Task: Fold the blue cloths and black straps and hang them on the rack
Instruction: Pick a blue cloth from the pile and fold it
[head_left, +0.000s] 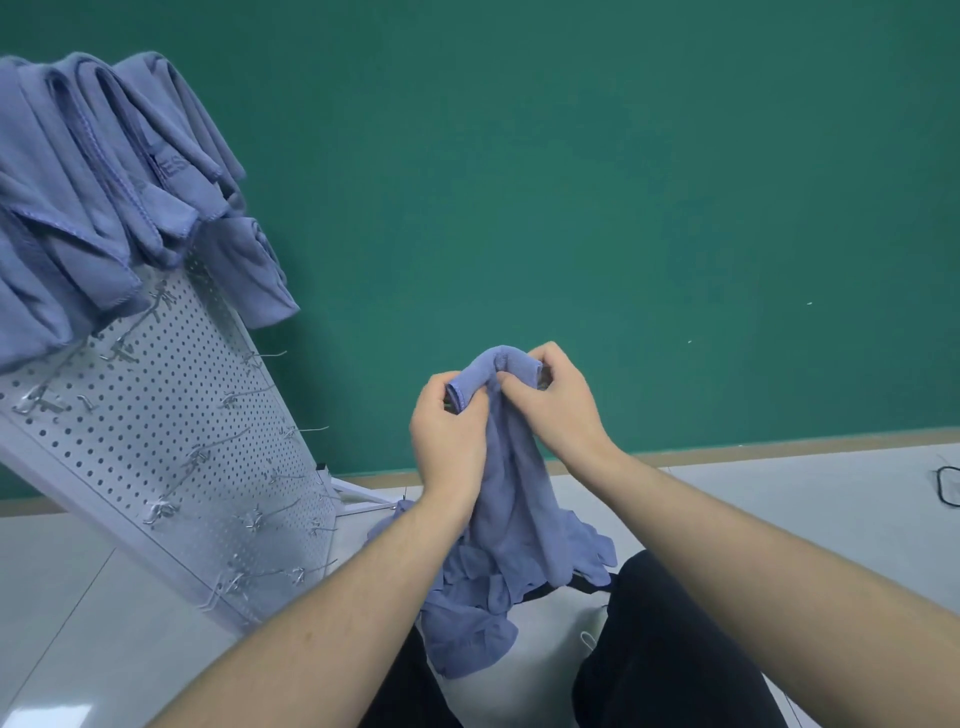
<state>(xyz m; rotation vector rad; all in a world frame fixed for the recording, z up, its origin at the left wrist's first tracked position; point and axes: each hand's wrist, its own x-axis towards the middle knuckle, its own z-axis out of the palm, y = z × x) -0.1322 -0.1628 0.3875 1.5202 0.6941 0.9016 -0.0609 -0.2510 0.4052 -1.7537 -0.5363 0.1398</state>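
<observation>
A blue cloth (511, 499) hangs in front of me, bunched at its top. My left hand (449, 436) pinches its left top corner, and my right hand (558, 405) pinches the top just beside it. The cloth's lower end trails onto a pile of more blue cloths (467, 629) between my legs. A black strap (587, 584) peeks out from under that pile. To the left stands the white pegboard rack (171, 415) with metal hooks. Several folded blue cloths (104, 182) hang on its top hooks.
A green wall (571, 182) rises behind, with a tan baseboard along the grey floor (779, 488). My dark-trousered legs (670, 649) fill the lower middle. A black cable (948, 486) lies at the right edge. Lower hooks on the rack are bare.
</observation>
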